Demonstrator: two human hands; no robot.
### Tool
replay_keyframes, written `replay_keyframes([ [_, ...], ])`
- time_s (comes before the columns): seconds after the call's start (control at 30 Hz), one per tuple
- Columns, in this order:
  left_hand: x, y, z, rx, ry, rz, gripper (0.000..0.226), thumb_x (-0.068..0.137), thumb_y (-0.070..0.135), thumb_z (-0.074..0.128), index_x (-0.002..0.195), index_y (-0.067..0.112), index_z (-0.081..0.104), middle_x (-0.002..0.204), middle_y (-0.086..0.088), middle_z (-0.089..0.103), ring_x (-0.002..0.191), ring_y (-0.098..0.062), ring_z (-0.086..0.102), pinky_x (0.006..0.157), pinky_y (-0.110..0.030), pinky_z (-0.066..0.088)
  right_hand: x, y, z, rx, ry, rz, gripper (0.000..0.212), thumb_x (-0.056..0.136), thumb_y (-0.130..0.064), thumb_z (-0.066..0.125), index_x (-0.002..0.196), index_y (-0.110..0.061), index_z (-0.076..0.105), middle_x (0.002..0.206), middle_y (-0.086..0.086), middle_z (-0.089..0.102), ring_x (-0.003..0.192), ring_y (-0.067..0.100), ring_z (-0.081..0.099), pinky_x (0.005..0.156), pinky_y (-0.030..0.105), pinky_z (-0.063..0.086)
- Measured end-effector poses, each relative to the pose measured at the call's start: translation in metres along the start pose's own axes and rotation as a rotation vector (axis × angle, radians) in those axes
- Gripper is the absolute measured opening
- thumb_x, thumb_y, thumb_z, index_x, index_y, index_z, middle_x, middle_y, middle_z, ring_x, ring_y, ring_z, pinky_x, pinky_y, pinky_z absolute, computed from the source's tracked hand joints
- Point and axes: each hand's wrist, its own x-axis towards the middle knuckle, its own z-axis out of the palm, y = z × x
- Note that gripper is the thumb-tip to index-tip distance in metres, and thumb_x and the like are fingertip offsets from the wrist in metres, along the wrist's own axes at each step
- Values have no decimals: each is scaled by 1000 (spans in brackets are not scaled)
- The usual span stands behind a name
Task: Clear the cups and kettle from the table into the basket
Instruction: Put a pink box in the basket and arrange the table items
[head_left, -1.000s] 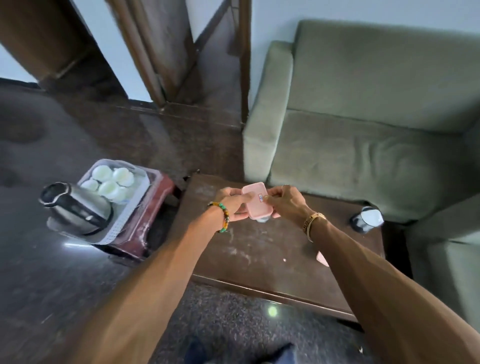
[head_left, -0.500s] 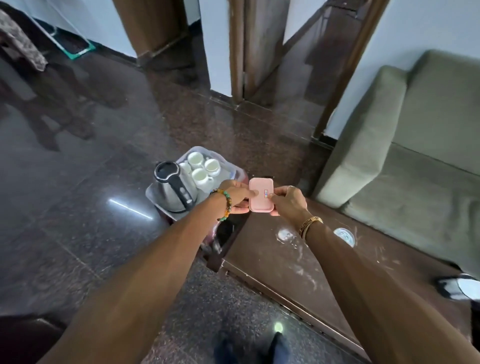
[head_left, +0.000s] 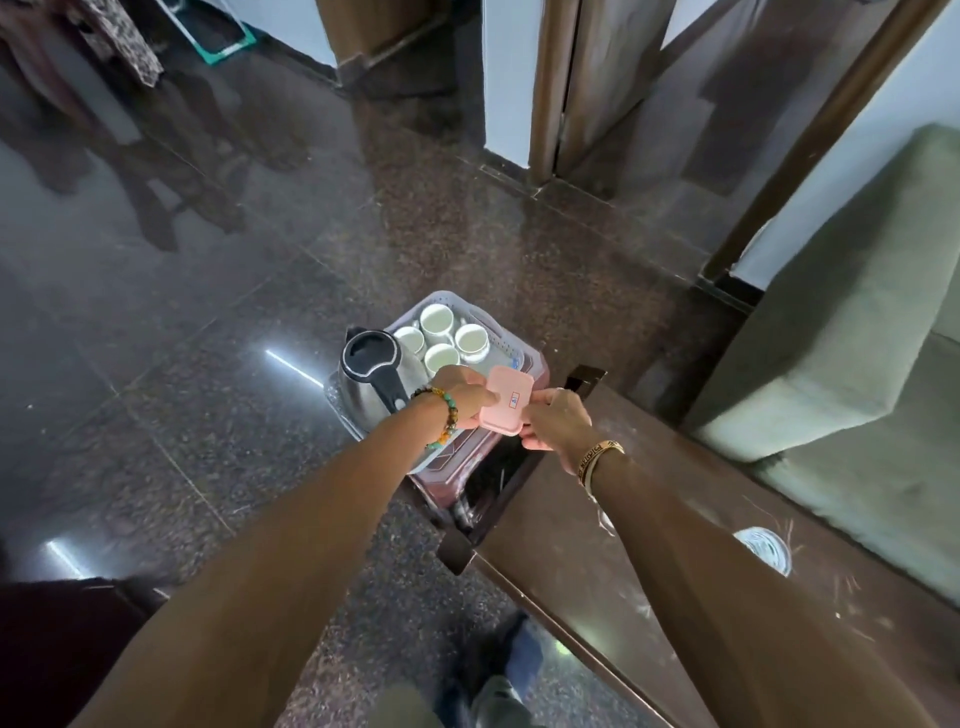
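A pale plastic basket (head_left: 498, 332) stands on a reddish stool (head_left: 537, 371) left of the brown table (head_left: 675, 597). Inside it sit several white cups (head_left: 436, 318) and a steel kettle (head_left: 371, 376) with a black lid and handle. My left hand (head_left: 465, 397) and my right hand (head_left: 556, 423) together hold a small pink box (head_left: 506, 400) just above the basket's near right corner, one at each side of it. What lies under the box is hidden.
A green sofa (head_left: 852, 332) runs behind the table on the right. A round white mark (head_left: 766, 548) shows on the tabletop. Wooden door frames (head_left: 545, 88) stand behind, on a glossy dark floor. My feet (head_left: 498, 675) are beside the table's near edge.
The view has swung left from the table and sofa toward the basket. Both hands have carried the pink box from over the table to just above the basket's corner.
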Motion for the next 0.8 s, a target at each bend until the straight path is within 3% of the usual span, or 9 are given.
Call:
replay_keyframes([
  [0.1,26,5,-2,98,33,9,38,82,5,70,120,3,63,122,-17,62,112,-32,61,93,-43,56,25,-4,6,-5,0,24,27,84,-3,54,100,-8,75,94,15,75,79,22,69,77,40,64],
  [0.23,64,13,-8,279,55,36,40,83,8,67,123,6,62,126,-15,61,114,-28,59,97,-38,53,62,-9,23,11,4,77,31,82,-5,53,104,-10,75,101,11,75,95,28,72,82,43,63],
  [0.33,77,17,-11,221,30,21,50,83,-1,62,132,7,55,131,-16,57,118,-31,57,95,-41,54,70,-10,34,38,25,89,32,80,-8,55,105,-11,74,103,11,74,100,30,70,88,46,60],
  [0.5,140,20,-11,393,-31,17,54,86,1,57,139,9,48,140,-14,51,128,-29,49,108,-34,42,127,-9,62,99,109,192,31,79,-8,55,105,-5,71,97,17,71,86,30,67,85,43,59],
  [0.63,183,17,-12,491,-80,19,51,86,3,56,136,7,50,132,-16,58,122,-30,54,104,-37,45,166,-11,78,87,117,249,34,84,-10,56,115,0,67,110,19,69,99,34,67,93,48,57],
  [0.7,203,16,-13,522,-98,21,49,84,3,57,133,7,53,127,-16,61,118,-30,56,100,-36,47,182,-13,84,74,112,250,38,86,-13,58,120,5,63,105,17,64,97,31,64,96,51,55],
  [0.8,227,11,-13,527,-152,6,53,83,4,57,135,8,52,128,-15,60,119,-29,56,101,-34,47,201,-16,91,49,194,320,38,85,-12,58,120,3,64,104,15,65,101,31,66,95,44,56],
])
